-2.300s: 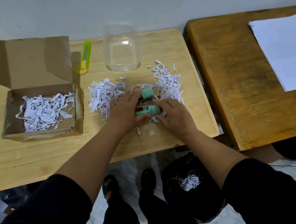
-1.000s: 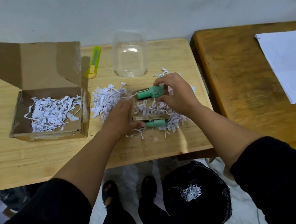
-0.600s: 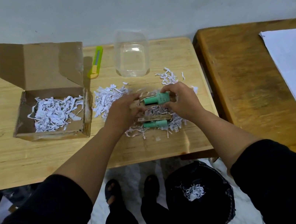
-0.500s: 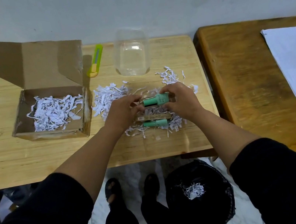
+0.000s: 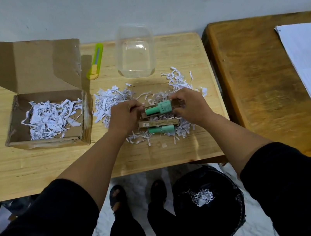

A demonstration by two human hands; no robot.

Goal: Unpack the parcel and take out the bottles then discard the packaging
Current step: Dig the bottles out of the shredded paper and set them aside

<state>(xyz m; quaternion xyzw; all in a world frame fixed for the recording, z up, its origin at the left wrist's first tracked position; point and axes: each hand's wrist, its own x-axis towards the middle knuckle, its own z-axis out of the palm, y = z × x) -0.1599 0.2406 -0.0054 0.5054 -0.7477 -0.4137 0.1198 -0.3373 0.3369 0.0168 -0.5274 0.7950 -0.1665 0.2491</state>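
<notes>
We see both hands at frame centre: left hand (image 5: 124,116) and right hand (image 5: 188,104) fingers pinched closed on one green bottle (image 5: 158,108) between them, above the counter (image 5: 186,149).

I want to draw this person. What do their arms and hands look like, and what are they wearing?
Both arms wear black sleeves pushed up near the elbows, so the forearms are bare. The left hand and right hand are bare too: no gloves, and no rings, watch or bracelets that I can see. The sleeve cloth looks plain, without any pattern or writing.
</notes>
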